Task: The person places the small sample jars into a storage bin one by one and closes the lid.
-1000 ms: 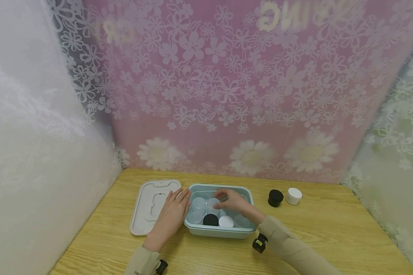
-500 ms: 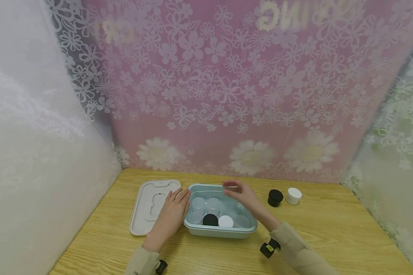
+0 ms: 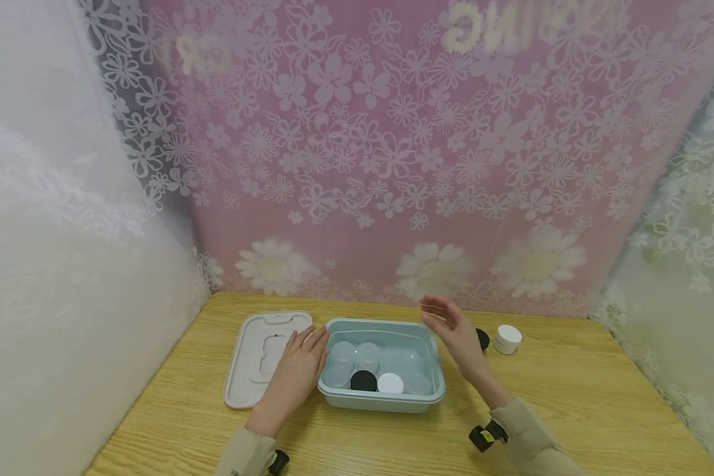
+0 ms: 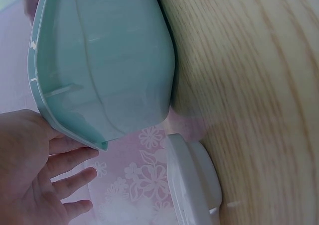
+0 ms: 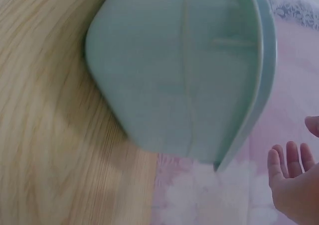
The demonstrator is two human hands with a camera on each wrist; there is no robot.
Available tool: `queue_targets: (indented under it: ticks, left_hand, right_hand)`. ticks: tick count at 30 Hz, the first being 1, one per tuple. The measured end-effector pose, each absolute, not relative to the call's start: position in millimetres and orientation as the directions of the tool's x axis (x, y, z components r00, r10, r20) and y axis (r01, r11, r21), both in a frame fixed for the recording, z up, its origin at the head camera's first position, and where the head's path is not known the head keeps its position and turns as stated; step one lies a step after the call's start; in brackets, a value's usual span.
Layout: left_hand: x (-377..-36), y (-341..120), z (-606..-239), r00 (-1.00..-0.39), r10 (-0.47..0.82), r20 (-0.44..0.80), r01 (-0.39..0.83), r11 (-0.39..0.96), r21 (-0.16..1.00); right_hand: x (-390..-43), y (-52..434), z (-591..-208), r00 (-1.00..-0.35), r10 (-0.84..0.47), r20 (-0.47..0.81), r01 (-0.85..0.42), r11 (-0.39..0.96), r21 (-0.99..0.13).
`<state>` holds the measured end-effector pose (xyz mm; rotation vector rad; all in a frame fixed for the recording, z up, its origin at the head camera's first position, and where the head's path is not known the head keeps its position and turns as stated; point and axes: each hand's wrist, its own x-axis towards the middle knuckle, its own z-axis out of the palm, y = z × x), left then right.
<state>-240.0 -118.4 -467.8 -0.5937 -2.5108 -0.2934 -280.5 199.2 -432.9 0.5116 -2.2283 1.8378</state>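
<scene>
A pale blue-green plastic box (image 3: 387, 399) stands on the wooden table. Inside it, along the left and front, sit several small round jars: translucent ones (image 3: 367, 356), one with a black top (image 3: 363, 381) and one with a white top (image 3: 390, 383). My left hand (image 3: 296, 370) rests its straight fingers against the left end of the box; the left wrist view has these fingers (image 4: 75, 158) at the rim. Holding nothing, my right hand (image 3: 459, 338) hovers beyond the box's right end with fingers loosely bent. A black jar (image 3: 483, 339) is partly hidden behind it.
A white lid (image 3: 256, 360) lies flat left of the box, partly under my left hand in the head view. On the right stands a white jar (image 3: 508, 339) beside the black one. A floral curtain (image 3: 363, 165) hangs at the table's back edge.
My right hand has risen from the jars inside the box and moved right, past the box's end, with nothing in it. The left hand has stayed in place.
</scene>
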Motion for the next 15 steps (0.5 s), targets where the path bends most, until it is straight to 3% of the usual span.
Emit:
queue_targets:
  ticks: [8, 15]
  left_hand:
    - [-240.0, -117.9, -467.2, -0.762, 0.350, 0.544, 0.469, 0.879, 0.091]
    - [-240.1, -118.0, -466.8, -0.771, 0.348, 0.534, 0.463, 0.881, 0.095]
  right_hand:
    - [-282.8, 226.0, -437.9, -0.886, -0.050, 0.462, -0.464, 0.118, -0.878]
    - [-281.4, 258.8, -440.8, -0.895, -0.026, 0.445, -0.442, 0.192, -0.876]
